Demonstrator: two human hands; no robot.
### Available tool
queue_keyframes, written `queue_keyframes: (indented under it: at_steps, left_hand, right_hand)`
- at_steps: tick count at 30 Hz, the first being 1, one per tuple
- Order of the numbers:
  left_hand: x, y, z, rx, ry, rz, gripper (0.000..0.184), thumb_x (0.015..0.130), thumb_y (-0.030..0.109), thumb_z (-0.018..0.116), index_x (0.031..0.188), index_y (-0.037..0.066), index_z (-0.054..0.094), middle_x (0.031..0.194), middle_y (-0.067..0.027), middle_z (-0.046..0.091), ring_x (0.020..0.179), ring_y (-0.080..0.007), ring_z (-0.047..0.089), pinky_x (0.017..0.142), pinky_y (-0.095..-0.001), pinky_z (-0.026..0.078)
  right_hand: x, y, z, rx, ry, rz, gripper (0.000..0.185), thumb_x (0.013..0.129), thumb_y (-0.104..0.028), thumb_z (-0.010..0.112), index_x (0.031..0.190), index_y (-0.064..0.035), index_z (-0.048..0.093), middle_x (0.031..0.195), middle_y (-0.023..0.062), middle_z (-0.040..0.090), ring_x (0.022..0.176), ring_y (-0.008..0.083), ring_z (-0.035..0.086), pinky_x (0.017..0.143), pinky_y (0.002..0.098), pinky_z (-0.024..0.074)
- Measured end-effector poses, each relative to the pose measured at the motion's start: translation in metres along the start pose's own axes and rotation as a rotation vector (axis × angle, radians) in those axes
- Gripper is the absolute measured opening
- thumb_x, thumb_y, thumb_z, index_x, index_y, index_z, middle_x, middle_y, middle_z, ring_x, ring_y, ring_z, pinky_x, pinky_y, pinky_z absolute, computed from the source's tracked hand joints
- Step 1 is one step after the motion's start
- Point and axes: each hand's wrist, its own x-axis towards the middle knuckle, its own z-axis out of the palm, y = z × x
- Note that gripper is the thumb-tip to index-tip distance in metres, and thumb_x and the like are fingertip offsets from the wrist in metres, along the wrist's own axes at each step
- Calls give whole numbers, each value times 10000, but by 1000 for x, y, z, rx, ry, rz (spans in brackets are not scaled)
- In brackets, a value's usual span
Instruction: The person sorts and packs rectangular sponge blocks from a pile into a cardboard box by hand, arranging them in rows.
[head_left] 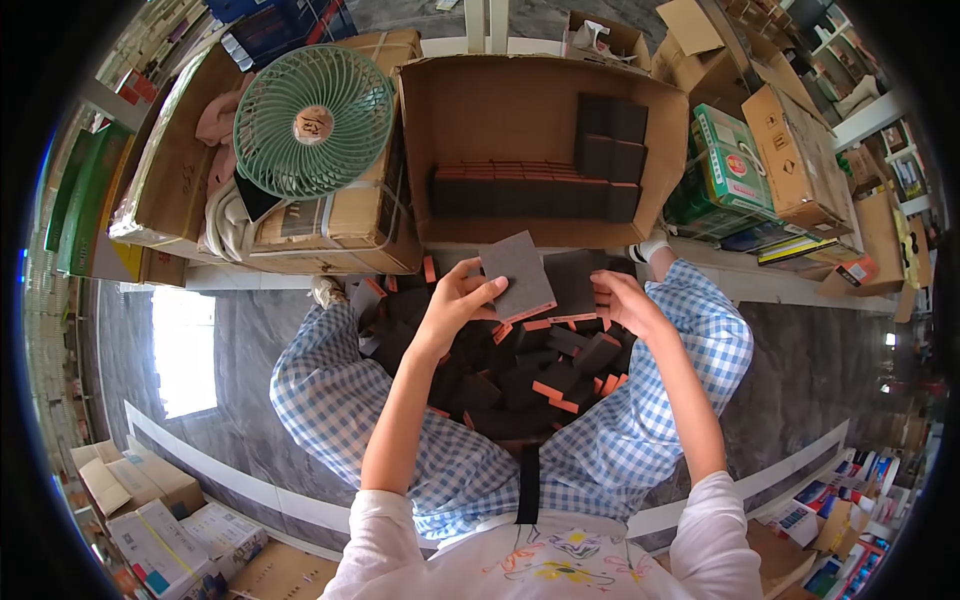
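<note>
My left hand [462, 302] pinches a flat dark grey block [517, 272] with a reddish edge, tilted above the pile. My right hand [625, 303] holds a second, darker block [574, 284] by its right side, partly behind the first. Beneath both hands, between my legs, lies a heap of loose black blocks [487, 389] with orange-red edges. Just beyond the hands stands an open cardboard box [480, 110]. Inside it, black blocks [530, 195] stand in a long row, with more blocks [612, 135] stacked at the right.
A green fan [340, 125] rests on a large cardboard box [345, 235] at the left. To the right are a green carton [728, 165] and brown cartons [797, 160]. Cartons [160, 550] sit at the lower left, and small packages [835, 515] at the lower right.
</note>
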Motion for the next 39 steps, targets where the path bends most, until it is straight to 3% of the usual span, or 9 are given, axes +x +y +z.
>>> queue_keyframes:
  at_steps: [3,7,17,26,29,31,35,37,39]
  left_hand:
    - [2,-5,3,2,9,-107,845,818,346,713,1349,-149,281,987,-169,619,900,-190,625,784,-311,536]
    - [13,-18,1,-68,-80,-136,818,839,333,694,1346,-154,275,1003,-171,610,903,-191,622,791,-306,533]
    - [24,-40,-2,-66,-39,-32,736,868,304,668,1378,-75,295,1018,-122,622,920,-155,605,794,-289,497]
    - [22,-28,9,-245,-111,11,516,883,106,630,1339,75,390,1127,-30,582,1032,-149,571,864,-274,481]
    - [25,-29,4,-200,-128,80,538,841,34,645,1325,84,415,1156,-39,567,1076,-168,551,885,-286,475]
    - [28,-32,-4,28,-211,182,579,806,4,656,1332,84,428,1196,-46,541,1106,-192,535,909,-301,466]
    - [30,-32,-7,113,-171,274,644,756,-17,682,1341,107,444,1183,-70,494,1100,-174,500,919,-311,450]
    - [31,-31,-10,454,-104,448,737,732,-17,693,1391,152,411,1175,-68,406,1119,-189,439,906,-302,439]
    - [30,-30,-10,514,-91,465,741,728,-15,693,1391,167,414,1167,-67,377,1112,-194,428,893,-297,442]
  right_hand:
    - [1,8,1,116,-3,30,208,941,-231,517,981,-34,569,946,72,633,868,166,631,771,326,537]
    - [13,27,8,300,46,24,209,932,-242,531,956,-38,568,946,83,636,875,186,635,804,345,539]
    - [23,48,8,161,-49,67,217,950,-268,511,966,-55,553,897,61,613,827,156,617,767,316,532]
    - [18,41,24,341,57,21,221,937,-279,526,964,-61,556,951,87,629,857,188,632,757,337,538]
    - [18,43,24,327,33,31,229,928,-289,539,960,-63,558,942,82,630,844,183,631,752,331,534]
    - [19,45,24,302,9,37,232,925,-294,544,954,-64,557,936,77,628,830,177,628,747,324,530]
    - [24,51,17,241,1,82,215,937,-280,524,957,-67,544,911,58,605,841,159,609,762,308,518]
    - [23,50,16,213,-16,68,202,949,-267,505,970,-68,532,930,67,598,875,158,602,790,317,520]
    - [19,47,17,137,6,12,183,949,-252,503,970,-74,537,918,36,576,837,121,584,752,282,499]
